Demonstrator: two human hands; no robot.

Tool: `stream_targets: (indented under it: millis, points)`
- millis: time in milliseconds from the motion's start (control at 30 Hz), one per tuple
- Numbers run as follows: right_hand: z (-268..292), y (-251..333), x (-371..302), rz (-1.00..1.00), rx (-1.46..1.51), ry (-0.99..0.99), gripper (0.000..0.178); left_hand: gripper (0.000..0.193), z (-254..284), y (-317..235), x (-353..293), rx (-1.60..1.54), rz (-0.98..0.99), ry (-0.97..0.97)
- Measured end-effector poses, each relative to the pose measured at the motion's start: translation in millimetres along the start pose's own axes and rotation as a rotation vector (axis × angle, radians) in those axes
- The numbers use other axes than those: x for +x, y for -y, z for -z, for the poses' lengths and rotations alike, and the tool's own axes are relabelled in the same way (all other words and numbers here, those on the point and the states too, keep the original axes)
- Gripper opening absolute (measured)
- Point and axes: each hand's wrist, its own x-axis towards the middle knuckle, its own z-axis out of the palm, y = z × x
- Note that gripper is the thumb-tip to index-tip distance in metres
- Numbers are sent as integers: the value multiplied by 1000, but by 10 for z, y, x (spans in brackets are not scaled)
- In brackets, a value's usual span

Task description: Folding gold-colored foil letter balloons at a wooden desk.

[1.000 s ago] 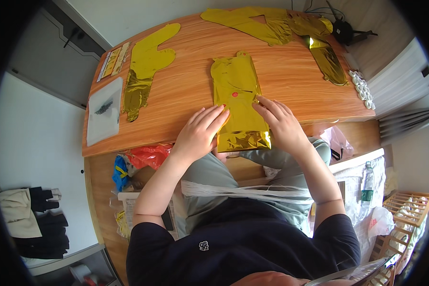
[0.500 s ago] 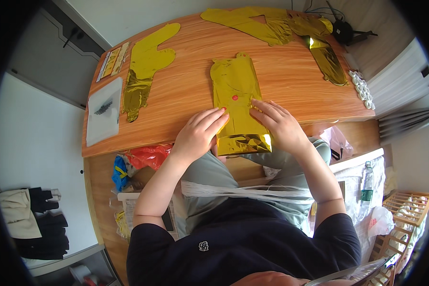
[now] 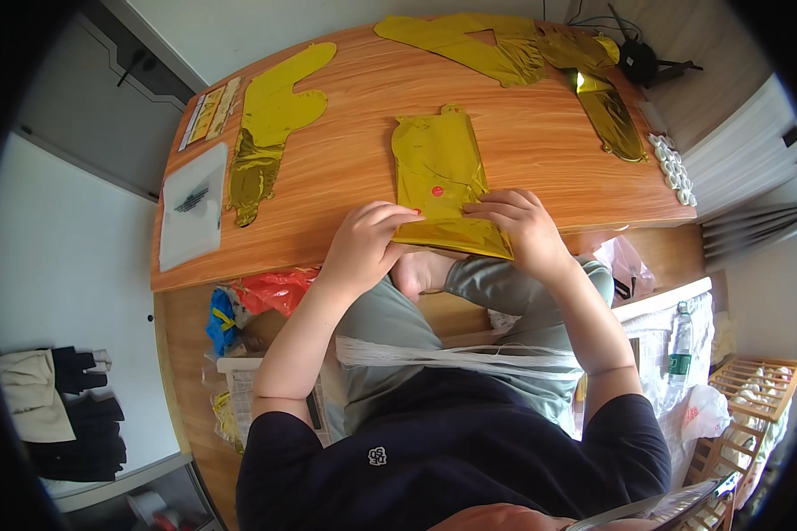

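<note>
A flat gold foil balloon (image 3: 436,159) with a red dot lies lengthwise at the near edge of the wooden table (image 3: 354,115). Its near end is doubled over, making a crease along the table's front. My left hand (image 3: 363,248) pinches the left side of that fold, fingers on top and the thumb mostly hidden underneath. On the other side, my right hand (image 3: 524,232) grips the right corner, its fingertips pressing on the foil. White strings (image 3: 456,352) stretch across my lap.
More flat gold foil balloons lie at the left (image 3: 283,102), far side (image 3: 460,40) and right (image 3: 613,115). A clear plastic sleeve (image 3: 195,212) sits at the left edge, white coiled loops (image 3: 672,168) at the right. A black router (image 3: 638,60) stands in the far right corner.
The near end of the balloon, which hung past the table edge, is now folded up and shorter. Both hands have closed on the fold; a bare foot shows below.
</note>
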Motion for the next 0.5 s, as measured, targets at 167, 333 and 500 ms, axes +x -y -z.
stream_targets:
  millis: [167,333,500]
  points:
    - [-18,7,11,-59,-12,-65,39,40,-3,3,34,25,-30,1]
    - [-56,-23,-5,76,50,-97,32,43,-25,2,19,134,-82,-5]
    - [-5,-21,-4,-55,74,-56,33,40,-9,5,36,79,-19,-9]
